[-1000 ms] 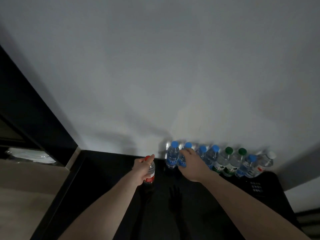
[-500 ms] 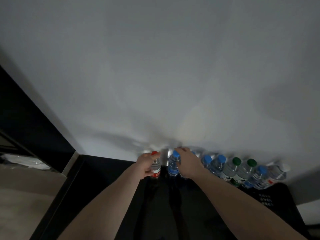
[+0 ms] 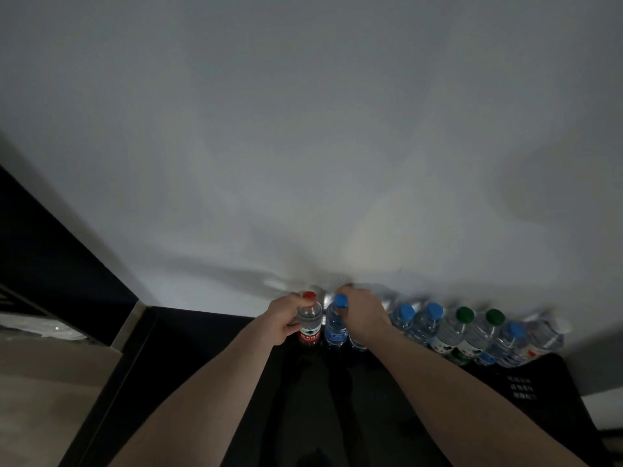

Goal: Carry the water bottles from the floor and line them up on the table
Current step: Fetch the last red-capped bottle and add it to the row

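Against the grey wall, a row of clear plastic water bottles stands on the black table. Left hand grips the red-capped bottle at the row's left end; right hand curls round an adjacent bottle, largely hidden. Floor stock unseen; task seemingly well advanced.

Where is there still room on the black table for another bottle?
Bare black table shows left of the red-capped bottle, which the left hand grips, up to the table's left edge. The near tabletop between the forearms is bare too. Along the wall it is crowded: the right hand and blue-capped and green-capped bottles stand packed.
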A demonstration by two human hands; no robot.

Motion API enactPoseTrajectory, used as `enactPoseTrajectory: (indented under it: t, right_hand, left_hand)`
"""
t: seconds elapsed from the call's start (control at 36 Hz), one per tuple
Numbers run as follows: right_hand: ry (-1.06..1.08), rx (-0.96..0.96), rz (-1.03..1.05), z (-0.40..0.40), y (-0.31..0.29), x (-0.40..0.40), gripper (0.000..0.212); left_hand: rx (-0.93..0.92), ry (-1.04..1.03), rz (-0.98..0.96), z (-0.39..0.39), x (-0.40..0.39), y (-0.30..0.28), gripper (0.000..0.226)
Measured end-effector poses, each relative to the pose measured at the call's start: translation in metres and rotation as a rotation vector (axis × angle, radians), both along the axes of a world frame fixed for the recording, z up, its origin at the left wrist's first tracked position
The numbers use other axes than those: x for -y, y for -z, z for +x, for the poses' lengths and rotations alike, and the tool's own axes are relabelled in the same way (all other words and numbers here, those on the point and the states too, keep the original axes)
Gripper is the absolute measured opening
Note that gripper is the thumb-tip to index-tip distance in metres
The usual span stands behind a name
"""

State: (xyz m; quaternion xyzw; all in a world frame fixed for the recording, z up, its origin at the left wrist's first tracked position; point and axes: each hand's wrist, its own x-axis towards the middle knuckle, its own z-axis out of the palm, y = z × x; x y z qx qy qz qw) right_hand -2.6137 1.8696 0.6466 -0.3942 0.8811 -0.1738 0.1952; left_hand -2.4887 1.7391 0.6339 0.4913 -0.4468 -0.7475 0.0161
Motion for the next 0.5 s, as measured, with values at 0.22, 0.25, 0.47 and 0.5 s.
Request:
enactPoseTrajectory:
  t: [0.22, 0.25, 0.47, 0.5]
  right_hand:
    - [0.022, 0.033, -0.021, 0.005, -0.001, 0.001, 0.023]
    - [0.026, 0.041, -0.025, 0.006, -0.002, 0.0, 0.023]
    - [0.006, -0.059, -0.116, -0.004, -0.018, -0.017, 0.042]
    - [0.01, -0.101, -0.134, -0.008, -0.02, -0.023, 0.043]
  left_hand:
    - [-0.057, 0.008, 0.014, -0.004, 0.0, 0.004, 0.033]
    - [-0.063, 0.005, 0.011, -0.004, 0.0, 0.004, 0.033]
    - [-0.023, 0.001, -0.079, -0.004, -0.002, 0.007, 0.033]
    - [-0.021, 0.004, -0.092, -0.004, -0.002, 0.007, 0.032]
